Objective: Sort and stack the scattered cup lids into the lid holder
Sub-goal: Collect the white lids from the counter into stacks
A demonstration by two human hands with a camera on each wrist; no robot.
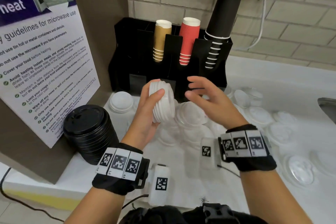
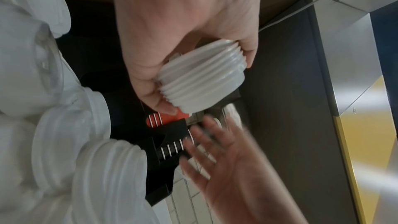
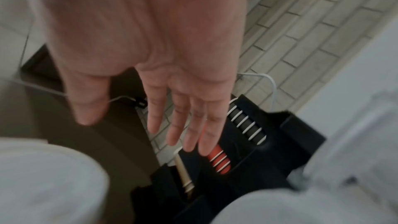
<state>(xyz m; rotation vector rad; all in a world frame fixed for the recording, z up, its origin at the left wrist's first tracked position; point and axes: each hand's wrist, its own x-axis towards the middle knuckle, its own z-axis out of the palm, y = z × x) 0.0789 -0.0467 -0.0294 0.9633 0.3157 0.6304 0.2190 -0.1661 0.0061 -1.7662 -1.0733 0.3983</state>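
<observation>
My left hand (image 1: 151,104) grips a nested stack of white lids (image 1: 162,102) on its side, above the counter and just in front of the black holder (image 1: 169,54). In the left wrist view the white lid stack (image 2: 202,77) sits between thumb and fingers of my left hand (image 2: 183,40). My right hand (image 1: 203,92) hovers to the right of the stack with straight, spread fingers and holds nothing. The right wrist view shows the right hand (image 3: 172,108) flat and empty over the holder (image 3: 247,151). Beneath both hands lie several white lids (image 1: 190,112) on the counter.
A stack of black lids (image 1: 89,129) stands at the left by a poster panel (image 1: 41,51). The holder carries gold cups (image 1: 161,40), red cups (image 1: 188,40) and black cups (image 1: 221,23). Clear lids (image 1: 298,169) are scattered on the white counter (image 1: 272,82) to the right, near a sink edge (image 1: 327,107).
</observation>
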